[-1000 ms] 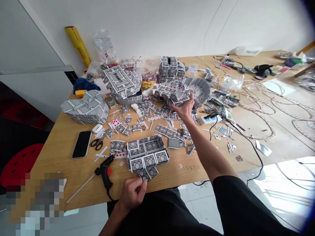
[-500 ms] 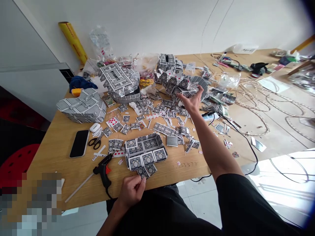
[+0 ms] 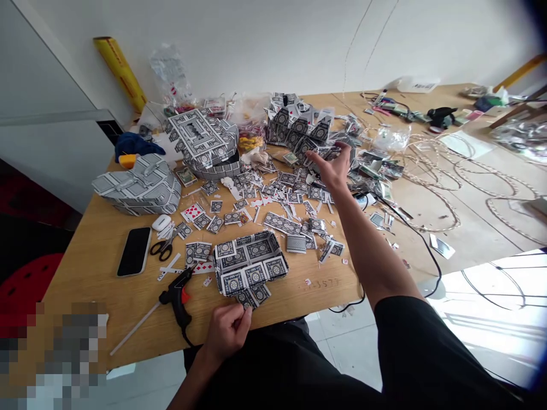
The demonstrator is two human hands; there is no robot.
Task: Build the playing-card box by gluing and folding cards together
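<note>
My left hand [image 3: 228, 330] is closed at the table's front edge, thumb and fingers pinching the near end of a joined playing-card piece [image 3: 257, 294]. Just beyond it lies an open box made of grey patterned playing cards [image 3: 252, 279], its near wall touching that piece. My right hand [image 3: 335, 171] reaches to the back of the table, thumb and fingers spread around a larger playing-card structure [image 3: 299, 136] with pointed flaps. Its palm side and part of the structure are hidden. Loose cards and cut scraps [image 3: 282, 193] spread between the two hands.
A black glue gun [image 3: 176, 296] with a glue stick lies left of the box, near scissors [image 3: 162, 247] and a phone [image 3: 134, 250]. Finished card boxes [image 3: 141, 185] stand at the back left. Black cable [image 3: 421, 245] and braided cord [image 3: 448, 210] run across the right.
The structure under my right hand has tilted, its flaps now standing more upright. My left hand stays in place at the card piece. The view has shifted slightly.
</note>
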